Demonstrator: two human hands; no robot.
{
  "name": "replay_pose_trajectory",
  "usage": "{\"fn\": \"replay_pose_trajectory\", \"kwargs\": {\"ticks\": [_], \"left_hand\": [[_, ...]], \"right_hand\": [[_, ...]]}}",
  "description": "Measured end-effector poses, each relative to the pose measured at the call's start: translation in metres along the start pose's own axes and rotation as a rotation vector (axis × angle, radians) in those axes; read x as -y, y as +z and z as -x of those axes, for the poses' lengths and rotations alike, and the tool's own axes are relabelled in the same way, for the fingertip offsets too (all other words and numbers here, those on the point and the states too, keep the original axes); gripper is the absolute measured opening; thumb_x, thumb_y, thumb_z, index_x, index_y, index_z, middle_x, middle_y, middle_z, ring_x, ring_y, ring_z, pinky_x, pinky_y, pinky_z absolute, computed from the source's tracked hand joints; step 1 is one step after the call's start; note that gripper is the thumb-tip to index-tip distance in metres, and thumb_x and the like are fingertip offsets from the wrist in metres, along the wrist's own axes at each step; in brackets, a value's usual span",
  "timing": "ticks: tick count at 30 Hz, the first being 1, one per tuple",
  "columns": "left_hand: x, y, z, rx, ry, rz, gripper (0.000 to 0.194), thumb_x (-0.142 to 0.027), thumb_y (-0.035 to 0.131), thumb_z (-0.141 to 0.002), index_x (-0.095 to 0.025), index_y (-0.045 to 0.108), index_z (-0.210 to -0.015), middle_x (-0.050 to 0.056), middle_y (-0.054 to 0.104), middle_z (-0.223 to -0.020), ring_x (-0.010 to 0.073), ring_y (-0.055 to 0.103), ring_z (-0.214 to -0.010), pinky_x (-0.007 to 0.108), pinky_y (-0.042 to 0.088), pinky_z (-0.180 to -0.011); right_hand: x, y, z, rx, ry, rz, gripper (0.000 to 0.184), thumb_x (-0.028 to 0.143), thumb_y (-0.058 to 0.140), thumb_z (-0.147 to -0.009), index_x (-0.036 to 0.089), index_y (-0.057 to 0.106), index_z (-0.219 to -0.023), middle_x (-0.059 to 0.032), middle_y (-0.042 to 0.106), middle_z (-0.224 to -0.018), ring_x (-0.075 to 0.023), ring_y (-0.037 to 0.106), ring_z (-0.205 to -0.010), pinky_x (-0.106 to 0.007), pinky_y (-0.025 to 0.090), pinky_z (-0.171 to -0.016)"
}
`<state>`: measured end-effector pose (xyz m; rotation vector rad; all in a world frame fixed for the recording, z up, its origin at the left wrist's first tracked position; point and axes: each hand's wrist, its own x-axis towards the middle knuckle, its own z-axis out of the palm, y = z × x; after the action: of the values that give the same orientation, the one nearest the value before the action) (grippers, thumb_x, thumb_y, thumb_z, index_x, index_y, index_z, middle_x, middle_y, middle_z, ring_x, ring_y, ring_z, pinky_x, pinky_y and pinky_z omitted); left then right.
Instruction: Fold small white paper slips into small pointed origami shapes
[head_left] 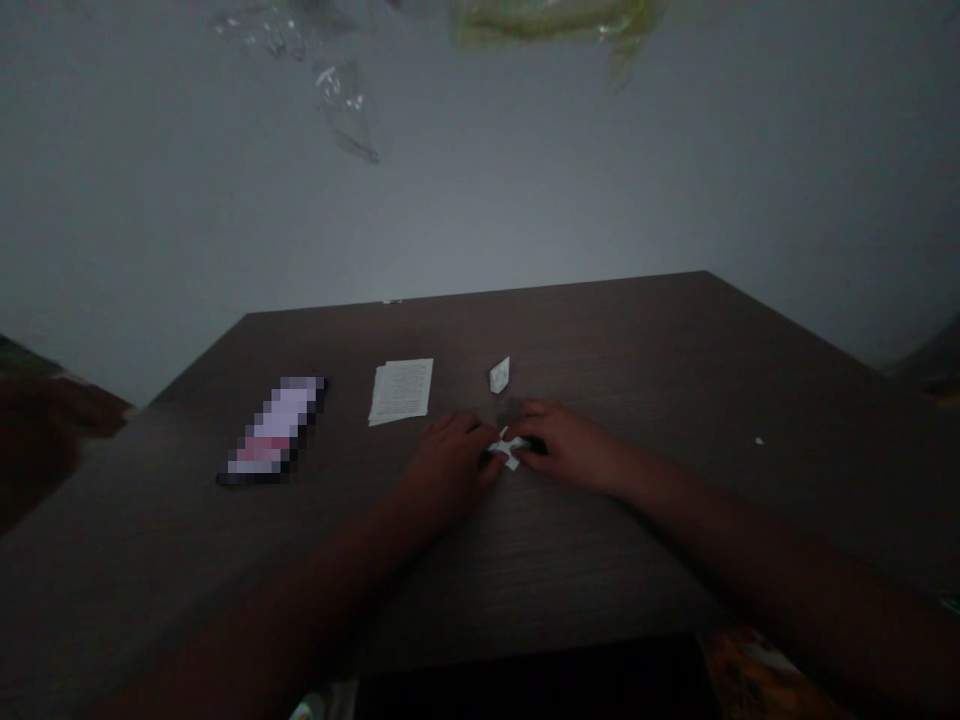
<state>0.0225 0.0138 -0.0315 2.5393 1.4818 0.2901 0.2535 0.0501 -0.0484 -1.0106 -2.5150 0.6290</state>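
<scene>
Between my two hands, low over the dark table, is a small folded piece of white paper (510, 450) with pointed corners. My left hand (457, 455) pinches its left side between thumb and fingers. From the right, my right hand (562, 440) grips the other side in the same way. My fingertips hide parts of the paper. Just beyond the hands lies another small folded paper (499, 376), pointed in shape. Up and to the left of my left hand sits a small stack of printed paper sheets (401, 390).
A phone (274, 430) with a lit, blurred screen lies on the left of the brown wooden table (637, 350). A tiny white scrap (759, 441) rests at the right. Behind the table stands a grey wall (525, 190) with clear plastic (349, 105) hanging on it.
</scene>
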Motion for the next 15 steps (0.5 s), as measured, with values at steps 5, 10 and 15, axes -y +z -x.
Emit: {"fn": "replay_pose_trajectory", "kwargs": {"ticks": [5,10,15], "left_hand": [[0.004,0.001,-0.006,0.012,-0.035,0.048,0.022,-0.019,0.063,-0.11,-0.02,0.085,-0.113,0.011,0.08,-0.116,0.0329,0.073,-0.116,0.05,0.058,-0.106],[0.001,-0.001,-0.007,0.025,-0.063,0.012,0.019,-0.019,0.065,-0.109,-0.021,0.084,-0.113,0.011,0.081,-0.118,0.0337,0.071,-0.119,0.05,0.055,-0.107],[-0.017,-0.007,0.002,0.046,-0.027,-0.174,0.017,-0.027,0.068,-0.111,-0.018,0.082,-0.115,0.015,0.081,-0.124,0.0403,0.067,-0.127,0.061,0.051,-0.109]], "right_hand": [[-0.001,0.002,-0.001,0.025,-0.027,-0.004,0.022,0.013,0.073,-0.103,0.021,0.085,-0.119,-0.0104,0.08,-0.114,-0.0263,0.074,-0.108,-0.043,0.058,-0.101],[0.0,0.003,-0.002,0.015,-0.05,0.012,0.022,0.009,0.073,-0.101,0.02,0.086,-0.115,-0.01,0.081,-0.111,-0.0257,0.075,-0.107,-0.043,0.058,-0.1],[0.003,0.003,0.0,0.013,-0.047,0.042,0.021,0.011,0.073,-0.102,0.021,0.084,-0.116,-0.0092,0.08,-0.112,-0.0252,0.074,-0.109,-0.044,0.057,-0.104]]}}
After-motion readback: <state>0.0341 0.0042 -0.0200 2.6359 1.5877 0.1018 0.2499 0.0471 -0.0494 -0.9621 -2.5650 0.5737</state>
